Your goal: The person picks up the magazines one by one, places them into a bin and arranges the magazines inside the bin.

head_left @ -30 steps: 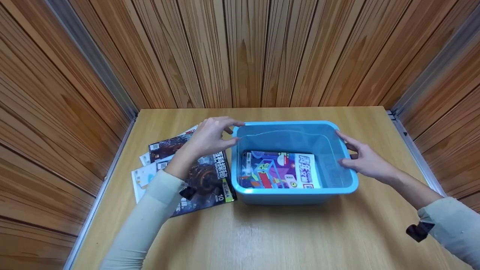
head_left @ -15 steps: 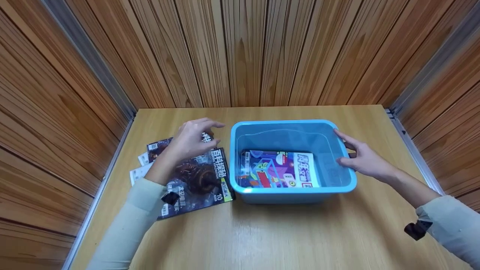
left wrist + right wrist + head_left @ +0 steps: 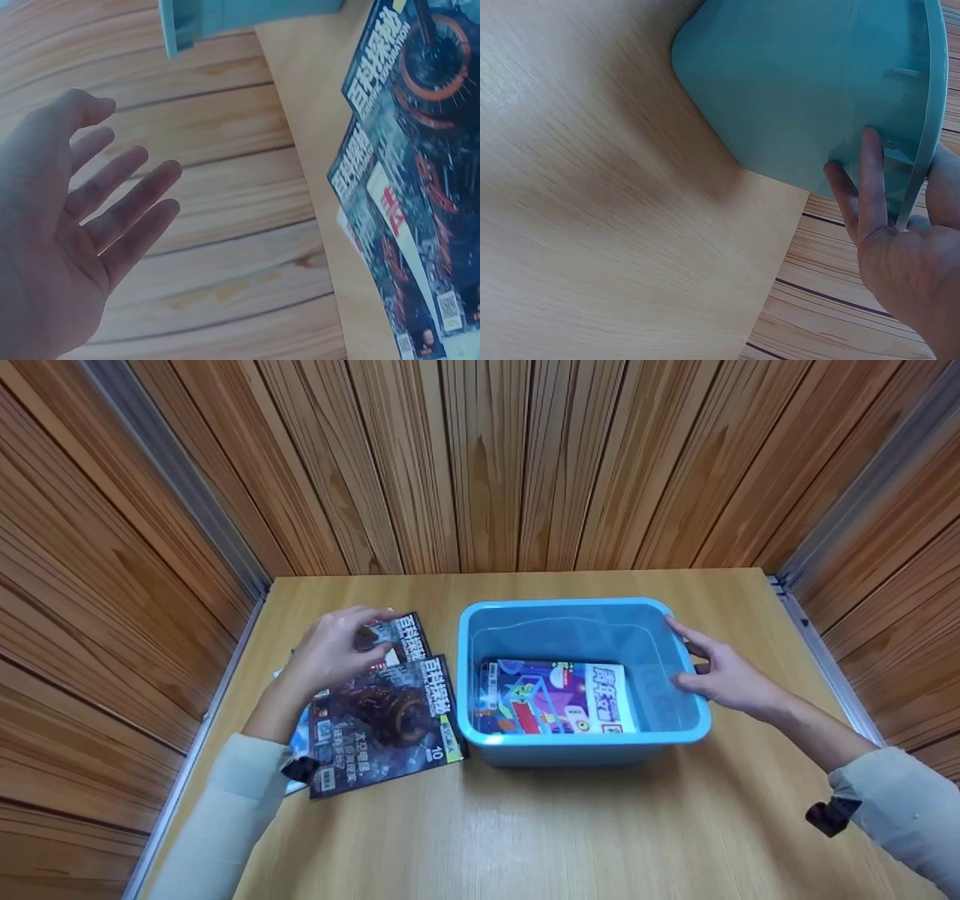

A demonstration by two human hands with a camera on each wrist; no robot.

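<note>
The left hand point(image 3: 330, 649) is hovering at centre left of the head view over the stack of dark magazines point(image 3: 379, 712); the left wrist view shows its fingers point(image 3: 120, 202) spread wide and holding nothing. The magazines are lying fanned on the wooden table point(image 3: 525, 832), just beside the blue bin point(image 3: 581, 742). The right hand point(image 3: 724, 679) is holding the bin's right rim at centre right, thumb inside and fingers point(image 3: 870, 187) flat against the outer wall. A colourful magazine point(image 3: 555, 706) is lying flat inside the bin.
</note>
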